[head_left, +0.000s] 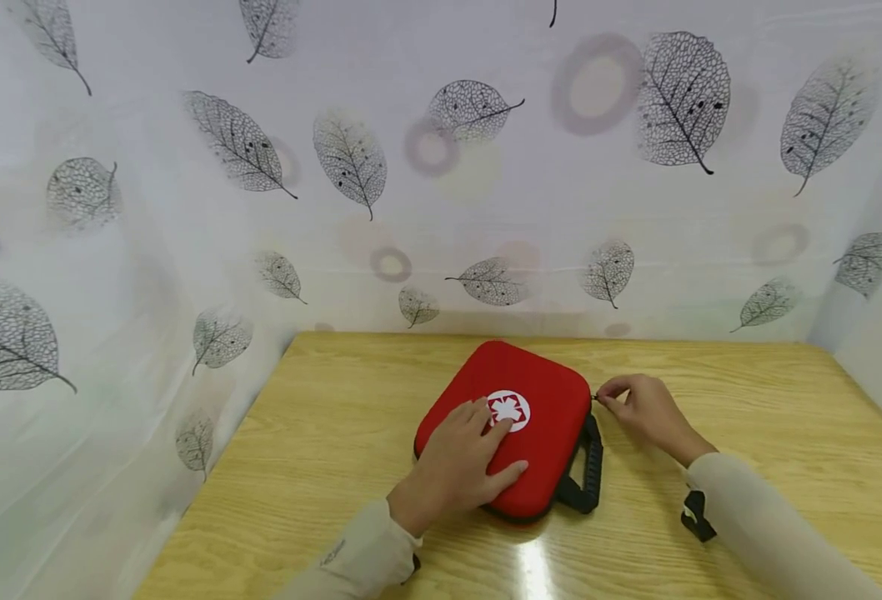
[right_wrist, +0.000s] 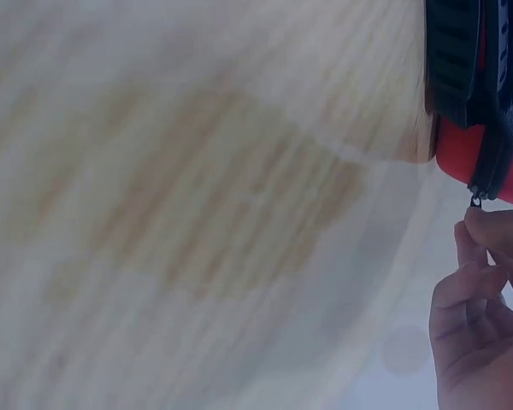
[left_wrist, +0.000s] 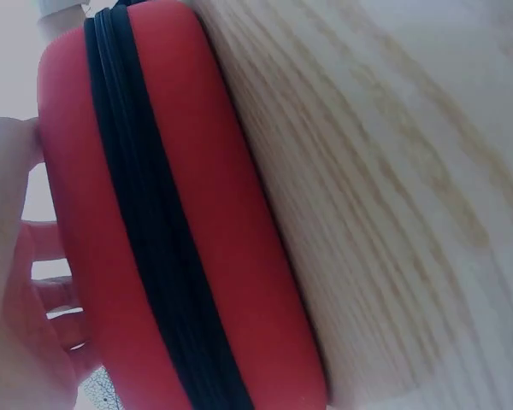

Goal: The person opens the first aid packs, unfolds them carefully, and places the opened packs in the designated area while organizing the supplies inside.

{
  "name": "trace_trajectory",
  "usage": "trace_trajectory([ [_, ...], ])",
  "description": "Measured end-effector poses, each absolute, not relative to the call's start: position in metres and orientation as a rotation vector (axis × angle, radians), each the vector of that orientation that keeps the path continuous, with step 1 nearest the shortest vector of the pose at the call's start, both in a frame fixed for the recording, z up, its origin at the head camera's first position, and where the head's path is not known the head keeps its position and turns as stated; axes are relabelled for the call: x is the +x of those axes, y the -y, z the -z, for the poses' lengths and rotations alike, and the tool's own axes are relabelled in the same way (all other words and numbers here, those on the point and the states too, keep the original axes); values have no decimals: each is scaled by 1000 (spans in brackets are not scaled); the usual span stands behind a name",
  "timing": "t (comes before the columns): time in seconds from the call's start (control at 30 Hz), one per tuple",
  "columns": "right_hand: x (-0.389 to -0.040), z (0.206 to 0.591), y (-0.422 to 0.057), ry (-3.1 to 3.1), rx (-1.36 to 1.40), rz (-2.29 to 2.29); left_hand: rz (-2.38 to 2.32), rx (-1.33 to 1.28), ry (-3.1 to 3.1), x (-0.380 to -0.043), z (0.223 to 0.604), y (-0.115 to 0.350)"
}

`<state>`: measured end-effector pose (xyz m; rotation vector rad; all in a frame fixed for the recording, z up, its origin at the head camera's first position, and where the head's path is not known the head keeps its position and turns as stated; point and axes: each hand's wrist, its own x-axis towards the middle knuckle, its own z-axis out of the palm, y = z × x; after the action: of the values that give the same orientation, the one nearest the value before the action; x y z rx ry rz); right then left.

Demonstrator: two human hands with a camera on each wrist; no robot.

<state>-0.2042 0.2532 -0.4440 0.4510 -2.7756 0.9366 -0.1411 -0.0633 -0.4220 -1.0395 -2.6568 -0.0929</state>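
A red first-aid case [head_left: 538, 375] with a white round emblem lies on the wooden table, its black handle [head_left: 593, 467] facing right. My left hand [head_left: 456, 458] rests on the lid with fingers spread, near the emblem. At the case's far right corner my right hand [head_left: 647, 412] pinches a small zipper pull [right_wrist: 475, 202] between thumb and forefinger. The black zipper band [left_wrist: 145, 213] runs round the side of the case, and in the left wrist view its two edges lie close together.
The wooden table [head_left: 336, 400] reaches back to a pale curtain [head_left: 441, 208] printed with grey leaves, which also hangs along the left and right sides. A bright reflection shows on the table's front part.
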Motion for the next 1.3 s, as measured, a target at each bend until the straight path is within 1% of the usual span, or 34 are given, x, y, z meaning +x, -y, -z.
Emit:
trace_trajectory([
  [0.37, -226, 443, -246, 2819, 496, -957, 146, -1098, 2579, -140, 426, 60],
  [0.9, -248, 445, -242, 2817, 533, -1009, 305, -1199, 2560, -140, 432, 62],
  [1.3, -250, 448, -248, 2794, 617, -991, 209, -1070, 2685, -141, 437, 54],
])
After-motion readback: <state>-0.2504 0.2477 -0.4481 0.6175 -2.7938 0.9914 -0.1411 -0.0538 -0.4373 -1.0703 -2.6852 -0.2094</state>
